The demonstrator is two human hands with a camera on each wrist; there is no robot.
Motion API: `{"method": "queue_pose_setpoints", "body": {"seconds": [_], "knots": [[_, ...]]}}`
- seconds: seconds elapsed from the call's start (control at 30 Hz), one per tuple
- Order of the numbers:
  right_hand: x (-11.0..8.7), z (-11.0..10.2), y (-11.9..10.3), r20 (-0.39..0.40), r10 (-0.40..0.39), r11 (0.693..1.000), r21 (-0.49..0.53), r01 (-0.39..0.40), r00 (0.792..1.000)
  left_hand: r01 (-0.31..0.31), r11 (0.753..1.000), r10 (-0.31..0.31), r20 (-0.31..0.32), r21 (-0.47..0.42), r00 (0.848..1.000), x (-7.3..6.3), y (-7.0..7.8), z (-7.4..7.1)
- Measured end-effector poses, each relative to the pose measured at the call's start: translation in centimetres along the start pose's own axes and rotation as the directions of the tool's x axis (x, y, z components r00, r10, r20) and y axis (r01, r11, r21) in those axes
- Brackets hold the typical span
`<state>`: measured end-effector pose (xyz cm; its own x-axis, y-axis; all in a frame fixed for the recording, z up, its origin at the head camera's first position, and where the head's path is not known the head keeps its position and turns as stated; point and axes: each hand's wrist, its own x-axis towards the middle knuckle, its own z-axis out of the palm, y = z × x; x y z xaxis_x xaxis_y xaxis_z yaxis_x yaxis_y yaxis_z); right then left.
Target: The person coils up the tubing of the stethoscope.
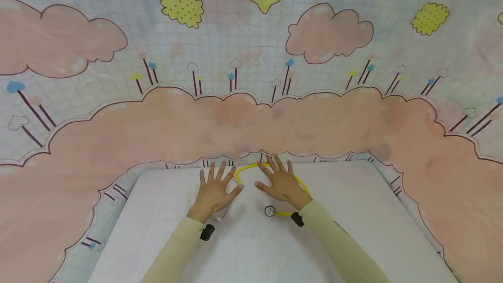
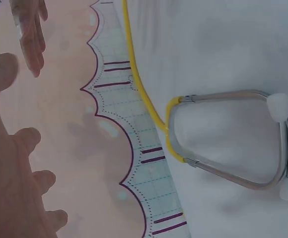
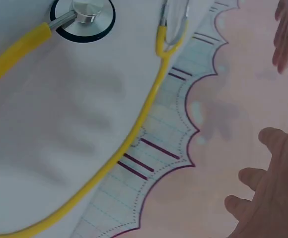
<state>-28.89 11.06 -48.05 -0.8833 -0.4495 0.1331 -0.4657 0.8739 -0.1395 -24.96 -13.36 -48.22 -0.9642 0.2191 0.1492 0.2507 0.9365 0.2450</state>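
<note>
A stethoscope with yellow tubing (image 1: 302, 183) lies on the white table. Its round chestpiece (image 1: 270, 211) rests near the middle, left of the right wrist. In the left wrist view the metal ear tubes (image 2: 228, 94) end in white eartips (image 2: 278, 107); from the head they are mostly hidden under the left hand. My left hand (image 1: 215, 192), fingers straight and spread, hovers above the ear-tube end. With its fingers likewise spread, my right hand (image 1: 284, 184) hovers over the tubing's arc. Neither hand holds anything.
The white table (image 1: 243, 252) has its far edge just beyond the fingertips. Behind and around it hangs or lies a cloth (image 1: 251, 121) printed with pink clouds and yellow stars. Each wrist carries a small black camera (image 1: 207, 232), below beige sleeves (image 1: 330, 235).
</note>
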Motion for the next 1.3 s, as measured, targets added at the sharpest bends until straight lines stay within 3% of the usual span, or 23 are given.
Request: {"method": "queue_pose_setpoints", "body": {"seconds": [0.37, 0.7, 1.07, 1.3], "knots": [[2.5, 2.2, 0.9, 0.049, 0.025, 1.0, -0.006, -0.025, 0.998, 0.05, 0.999, -0.05, 0.028, 0.005, 0.998, 0.2, -1.1, 1.5], [3.3, 3.6, 0.9, 0.1, 0.036, 0.999, 0.012, -0.038, 0.994, 0.107, 0.992, -0.106, 0.024, -0.07, 0.994, -0.7, -1.2, 2.5], [3.9, 5.5, 1.4, 0.126, 0.048, 0.998, 0.023, -0.051, 0.991, 0.19, 0.971, -0.181, 0.074, -0.146, 0.981, -1.2, -1.8, 4.5], [4.7, 6.0, 1.5, 0.167, 0.051, 0.999, -0.002, -0.051, 0.985, 0.247, 0.959, -0.238, 0.084, -0.142, 0.968, -1.1, -1.9, 5.4]]}}
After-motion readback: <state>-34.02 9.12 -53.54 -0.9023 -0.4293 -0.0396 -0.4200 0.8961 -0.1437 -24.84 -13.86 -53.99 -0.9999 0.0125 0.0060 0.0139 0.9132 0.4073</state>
